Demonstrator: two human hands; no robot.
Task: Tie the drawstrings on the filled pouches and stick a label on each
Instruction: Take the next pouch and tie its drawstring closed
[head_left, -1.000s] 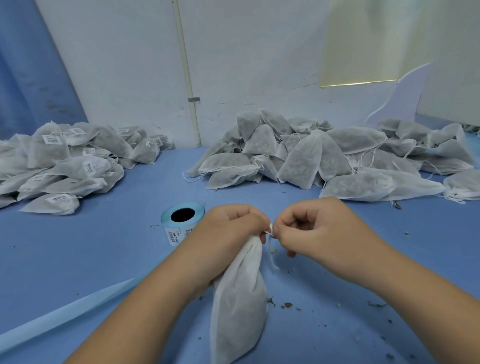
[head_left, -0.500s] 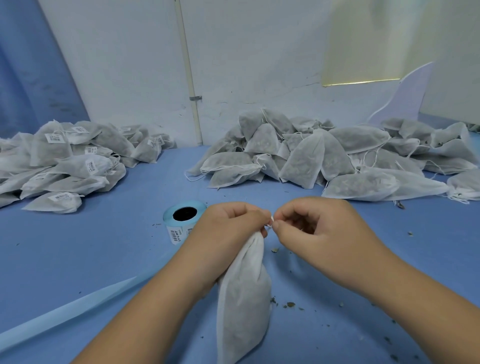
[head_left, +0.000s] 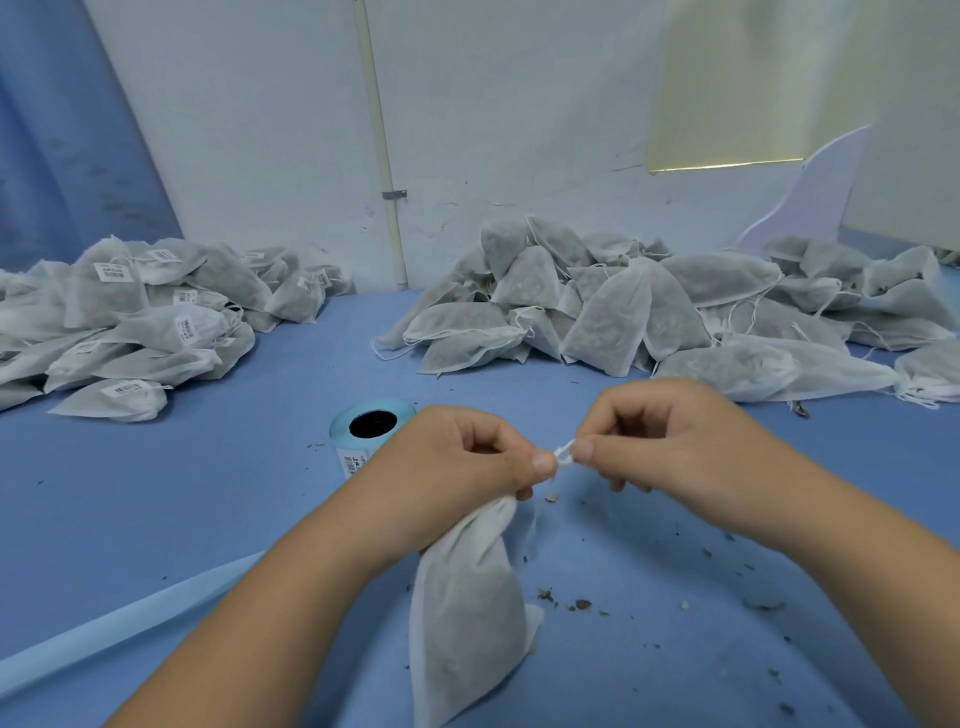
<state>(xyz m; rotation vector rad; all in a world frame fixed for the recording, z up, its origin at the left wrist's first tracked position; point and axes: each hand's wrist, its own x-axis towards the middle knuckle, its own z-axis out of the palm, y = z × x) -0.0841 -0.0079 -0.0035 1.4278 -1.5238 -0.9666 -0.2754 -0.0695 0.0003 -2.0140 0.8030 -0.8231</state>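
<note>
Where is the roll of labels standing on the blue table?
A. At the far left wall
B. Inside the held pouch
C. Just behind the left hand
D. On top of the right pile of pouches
C: the roll of labels stands on the blue table directly behind the left hand, partly hidden by it.

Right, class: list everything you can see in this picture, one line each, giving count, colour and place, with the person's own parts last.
pouch in hand: one, white, centre front, hanging from the left hand
drawstring: one, white, pinched between both hands
label roll: one, light blue, behind the left hand
labelled pouches: a pile, grey-white, left rear
unlabelled pouches: a pile, grey-white, right rear
backing strip: one, light blue, front left
table: one, blue
left hand: one, gripping pouch neck
right hand: one, pinching drawstring
</note>
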